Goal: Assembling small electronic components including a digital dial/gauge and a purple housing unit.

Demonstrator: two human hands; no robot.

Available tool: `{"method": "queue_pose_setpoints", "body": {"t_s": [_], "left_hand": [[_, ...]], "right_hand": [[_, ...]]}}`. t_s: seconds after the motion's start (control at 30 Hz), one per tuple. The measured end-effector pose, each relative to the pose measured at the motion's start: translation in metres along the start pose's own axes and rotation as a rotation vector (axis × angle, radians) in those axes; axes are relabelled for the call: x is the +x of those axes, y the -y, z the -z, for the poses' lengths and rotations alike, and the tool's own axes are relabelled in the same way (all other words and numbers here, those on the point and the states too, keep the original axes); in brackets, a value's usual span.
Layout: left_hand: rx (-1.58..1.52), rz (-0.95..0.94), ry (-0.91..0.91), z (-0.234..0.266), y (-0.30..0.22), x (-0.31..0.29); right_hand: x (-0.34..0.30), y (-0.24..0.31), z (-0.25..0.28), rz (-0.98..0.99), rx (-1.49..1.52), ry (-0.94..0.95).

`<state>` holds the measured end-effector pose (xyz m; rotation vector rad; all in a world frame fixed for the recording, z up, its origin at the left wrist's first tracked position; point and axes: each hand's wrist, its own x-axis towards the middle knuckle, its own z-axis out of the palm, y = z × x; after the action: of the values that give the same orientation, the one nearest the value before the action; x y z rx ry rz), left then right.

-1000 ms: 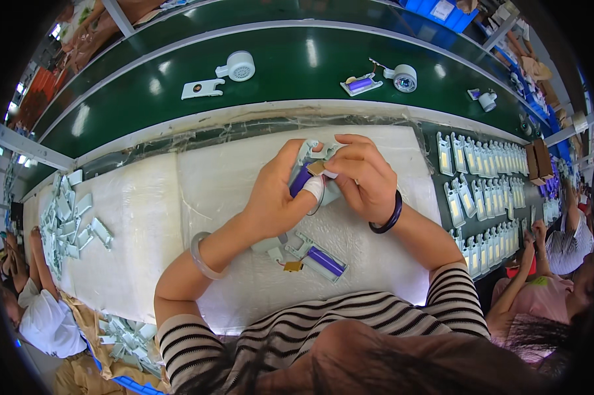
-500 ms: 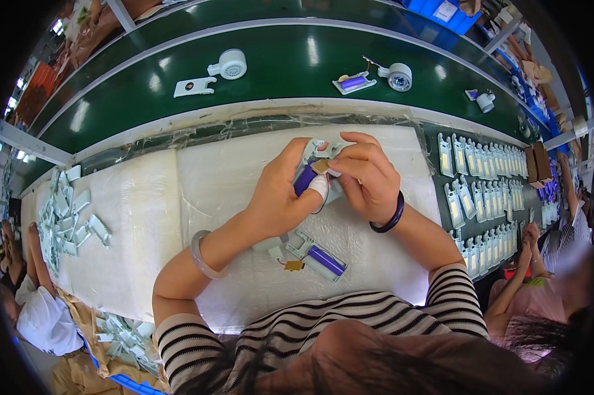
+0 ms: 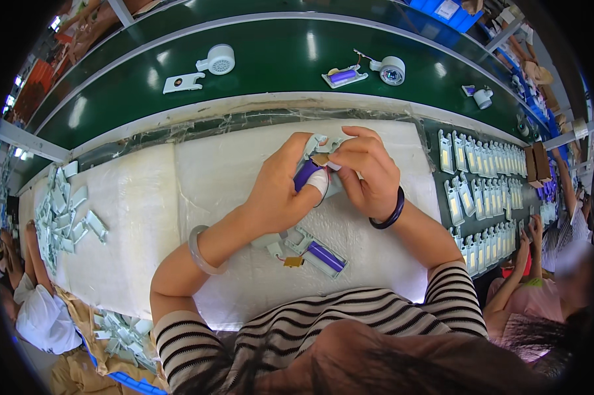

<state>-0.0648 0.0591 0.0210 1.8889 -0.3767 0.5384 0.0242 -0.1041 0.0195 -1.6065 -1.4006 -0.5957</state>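
Note:
Between my hands is a pale green plastic housing with a purple cylindrical battery in it. My left hand is closed around its side, the wrapped thumb lying along the battery. My right hand pinches at a small gold-brown circuit board by the housing's upper end. The fingers hide where the board meets the housing. Below my hands, on the white-covered table, lies a second housing with its own purple battery. A small gold board hangs from it on a thin wire.
Loose pale green parts are piled at the left. Rows of housings with yellowish panels stand at the right. Beyond the table, a green conveyor carries small fan-like units. People sit on both sides.
The units on the conveyor have shifted slightly left. The small board in my right fingers has tilted a little; my hands have otherwise barely moved.

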Motion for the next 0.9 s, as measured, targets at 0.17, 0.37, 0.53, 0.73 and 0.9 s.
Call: {"method": "queue_pose_setpoints", "body": {"t_s": [0.17,0.37,0.53,0.73,0.9], "left_hand": [[-0.272,0.311,0.099,0.007,-0.009,-0.001],[-0.163,0.269,0.069,0.0024,-0.0049,-0.0008],[-0.139,0.256,0.057,0.0005,-0.0029,-0.0022],[-0.102,0.253,0.05,0.0006,-0.0044,-0.001],[-0.034,0.259,0.053,0.0008,-0.0005,-0.0032]], "right_hand": [[-0.0008,-0.0011,-0.0007,-0.017,0.012,0.018],[0.0001,-0.0038,-0.0007,-0.006,0.013,0.038],[0.0006,-0.0025,-0.001,-0.008,0.004,0.038],[0.0006,0.0007,-0.0012,-0.014,-0.003,0.034],[-0.0009,0.0028,-0.0027,-0.005,-0.027,0.033]]}}
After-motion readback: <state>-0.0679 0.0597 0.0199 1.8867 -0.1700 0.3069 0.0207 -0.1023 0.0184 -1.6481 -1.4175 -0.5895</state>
